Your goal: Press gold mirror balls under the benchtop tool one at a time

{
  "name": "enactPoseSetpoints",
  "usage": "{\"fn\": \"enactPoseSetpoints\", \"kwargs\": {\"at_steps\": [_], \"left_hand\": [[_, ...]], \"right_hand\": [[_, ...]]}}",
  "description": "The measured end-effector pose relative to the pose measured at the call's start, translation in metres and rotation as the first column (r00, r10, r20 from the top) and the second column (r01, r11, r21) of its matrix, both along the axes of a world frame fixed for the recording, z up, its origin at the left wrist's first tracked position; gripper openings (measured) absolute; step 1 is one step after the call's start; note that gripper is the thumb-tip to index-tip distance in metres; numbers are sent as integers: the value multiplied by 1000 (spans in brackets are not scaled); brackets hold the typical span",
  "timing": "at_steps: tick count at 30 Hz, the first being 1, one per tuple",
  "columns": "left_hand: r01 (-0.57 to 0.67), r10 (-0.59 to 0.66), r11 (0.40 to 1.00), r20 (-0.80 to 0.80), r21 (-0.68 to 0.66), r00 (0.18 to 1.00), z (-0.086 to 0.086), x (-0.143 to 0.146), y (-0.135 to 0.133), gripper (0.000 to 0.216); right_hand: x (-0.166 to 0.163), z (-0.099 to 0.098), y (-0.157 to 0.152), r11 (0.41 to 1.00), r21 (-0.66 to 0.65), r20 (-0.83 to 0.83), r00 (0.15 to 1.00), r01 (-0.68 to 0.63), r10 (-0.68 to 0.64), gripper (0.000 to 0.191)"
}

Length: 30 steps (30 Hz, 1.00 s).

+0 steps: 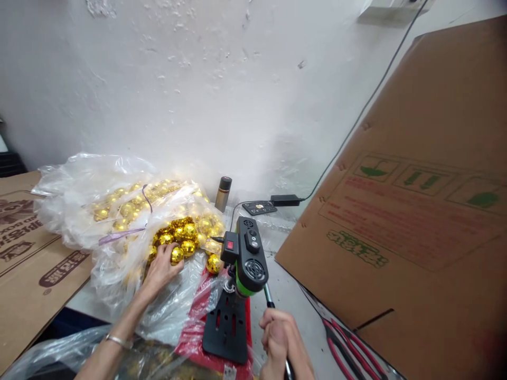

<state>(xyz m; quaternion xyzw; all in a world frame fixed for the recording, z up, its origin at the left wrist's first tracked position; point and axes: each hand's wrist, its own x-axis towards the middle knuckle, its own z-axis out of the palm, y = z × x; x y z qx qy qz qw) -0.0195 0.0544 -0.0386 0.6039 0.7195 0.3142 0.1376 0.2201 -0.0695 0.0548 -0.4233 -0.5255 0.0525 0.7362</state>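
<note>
A clear plastic bag (95, 184) lies open on the left, full of shiny gold mirror balls (189, 231). My left hand (161, 269) reaches into its mouth, with thumb and fingers closed around one gold ball (177, 256). In front of me stands a small black and green bench drill press (252, 256) on a slotted black base plate (225, 335). Its drilling end is hidden under the head. My right hand (283, 340) is wrapped around the press's lever handle (270, 296). A single gold ball (214, 264) sits just left of the press.
A large cardboard carton (396, 158) leans on the right, with red-handled scissors (348, 345) below it. Behind the press are a dark-capped bottle (223, 193) and a power adapter (285, 200) with its cable. Red plastic (190, 330) lies under the base plate. Another carton (35, 248) is at left.
</note>
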Motion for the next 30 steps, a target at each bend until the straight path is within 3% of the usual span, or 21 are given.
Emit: {"fn": "enactPoseSetpoints", "kwargs": {"at_steps": [3,5,7,9,15,23,30], "left_hand": [[68,-53,997,311,-36,949,3,19,-24,59],[158,-56,983,659,-96,750,1,41,-41,71],[231,10,962,862,-146,507,-6,64,-55,77],[255,53,951,903,-176,426,-14,85,-62,80],[287,-11,946,872,-149,489,-32,114,-63,88],[424,-362,903,648,67,670,-46,109,-77,58],[449,-415,893,473,45,777,-46,108,-85,58]], "right_hand": [[10,11,10,991,125,78,996,-50,40,38],[15,19,15,990,118,112,991,-80,66,36],[20,25,18,991,84,147,985,-103,90,34],[23,28,19,989,86,182,978,-121,104,34],[25,24,17,987,84,229,966,-139,116,32],[27,22,14,983,108,273,955,-150,116,30],[28,20,9,986,70,278,952,-151,126,29]]}}
